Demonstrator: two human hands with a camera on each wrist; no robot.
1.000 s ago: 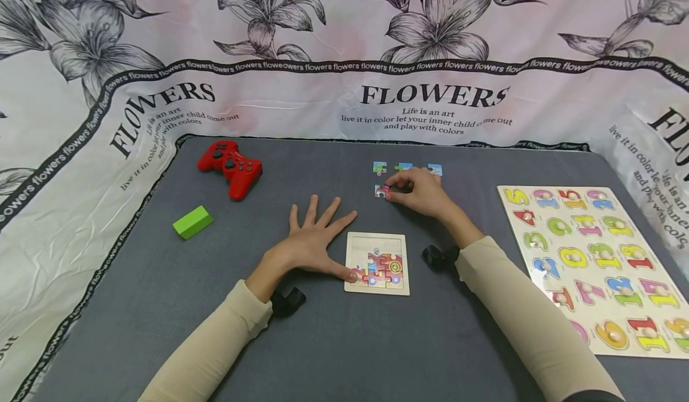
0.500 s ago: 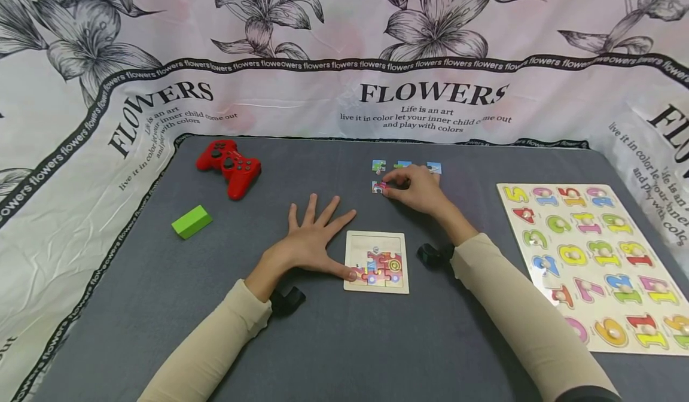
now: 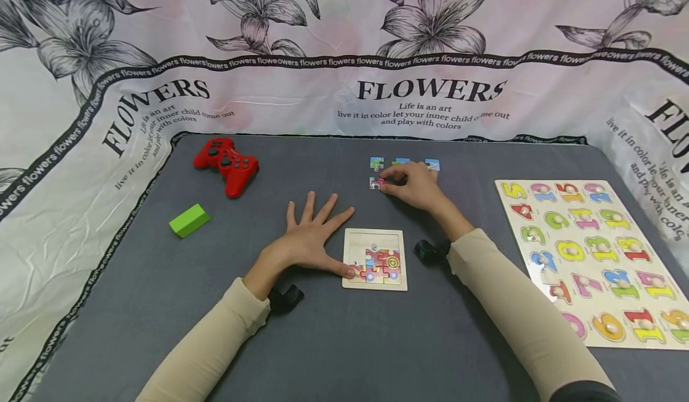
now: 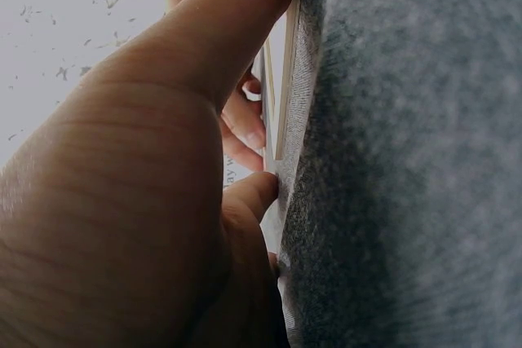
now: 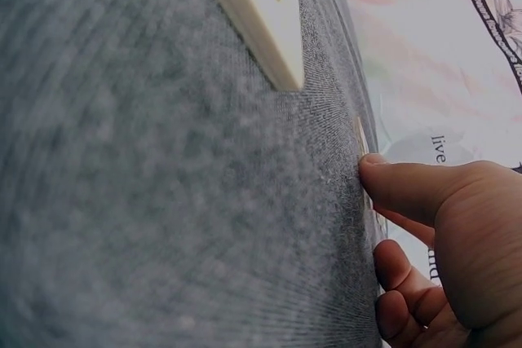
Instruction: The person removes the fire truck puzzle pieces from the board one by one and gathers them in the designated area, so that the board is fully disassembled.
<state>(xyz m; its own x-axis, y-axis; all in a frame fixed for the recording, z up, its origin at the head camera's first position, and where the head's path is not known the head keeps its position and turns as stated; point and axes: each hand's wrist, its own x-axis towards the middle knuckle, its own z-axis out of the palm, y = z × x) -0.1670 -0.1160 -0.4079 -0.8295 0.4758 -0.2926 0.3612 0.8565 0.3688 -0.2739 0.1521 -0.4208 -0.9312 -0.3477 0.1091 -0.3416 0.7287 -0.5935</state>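
Note:
My left hand (image 3: 308,247) lies with its fingers spread wide, its thumb on the lower left corner of a square wooden puzzle tray (image 3: 356,238). Several joined pink and red jigsaw pieces (image 3: 383,264) fill the lower part of that tray. Farther up the table, my right hand (image 3: 417,188) pinches the right side of a small pink jigsaw piece (image 3: 374,183) between thumb and index finger; its far part is covered by the fingers. Just beyond lies a row of three blue-green pieces, the left one (image 3: 377,163) directly above the pinched piece. In the right wrist view the thumb (image 5: 400,183) sits low at the tabletop.
A red game controller (image 3: 228,166) lies at the back left, with a green block (image 3: 189,221) nearer to me. On the right is a large number puzzle board (image 3: 560,258), partly overlapped by my right sleeve. A flower-printed cloth (image 3: 301,100) borders the grey table.
My right hand has shifted the pink piece slightly away from me and left, closer to the row of pieces. The left hand keeps its place on the tray. The head view tilts a little.

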